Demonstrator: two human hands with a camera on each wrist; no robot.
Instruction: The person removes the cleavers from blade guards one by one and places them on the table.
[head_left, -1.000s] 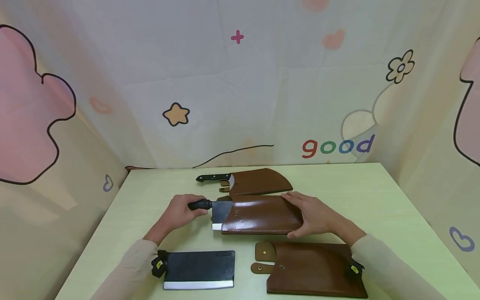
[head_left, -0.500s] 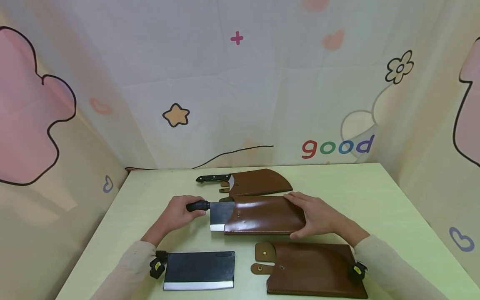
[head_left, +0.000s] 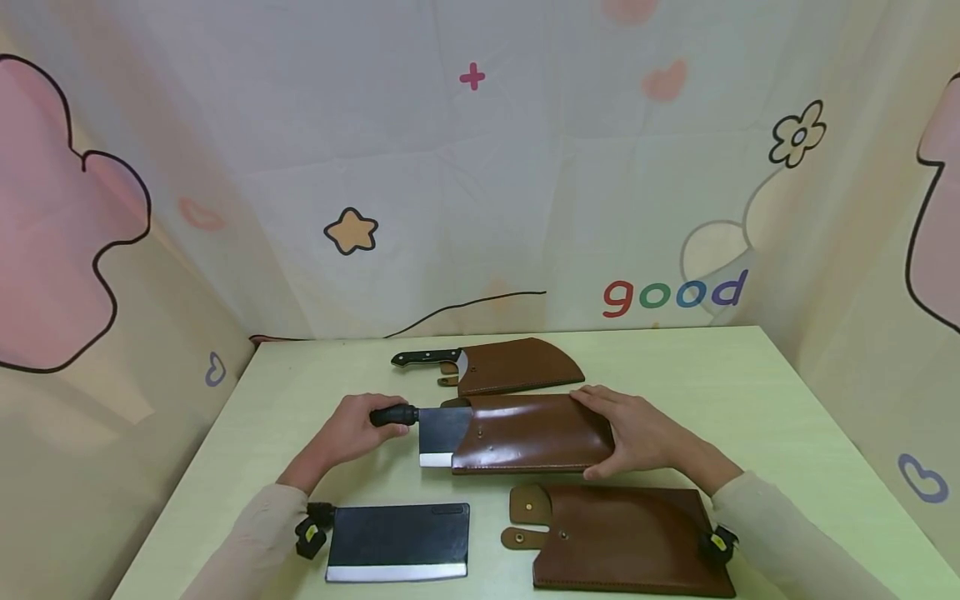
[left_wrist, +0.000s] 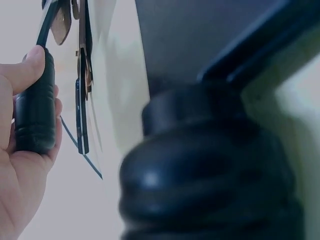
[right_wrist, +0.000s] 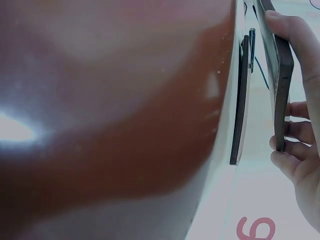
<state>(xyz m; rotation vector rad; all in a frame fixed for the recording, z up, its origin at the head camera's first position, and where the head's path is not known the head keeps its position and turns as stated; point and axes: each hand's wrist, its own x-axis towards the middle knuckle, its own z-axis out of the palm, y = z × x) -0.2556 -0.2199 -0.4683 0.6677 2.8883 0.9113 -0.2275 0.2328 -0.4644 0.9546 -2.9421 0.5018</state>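
Black-handled cleaver (head_left: 441, 432) gripped by left hand (head_left: 356, 427); brown leather sheath (head_left: 532, 432) gripped by right hand (head_left: 645, 432), three o'clock, seemingly for steadiness.

A cleaver (head_left: 442, 432) sits partly inside a sheath (head_left: 536, 433).

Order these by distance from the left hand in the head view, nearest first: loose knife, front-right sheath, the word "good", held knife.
1. Held knife: in the left hand.
2. Loose knife: front left, lying flat.
3. Front-right sheath: front, right side.
4. Word "good": far back, right side.
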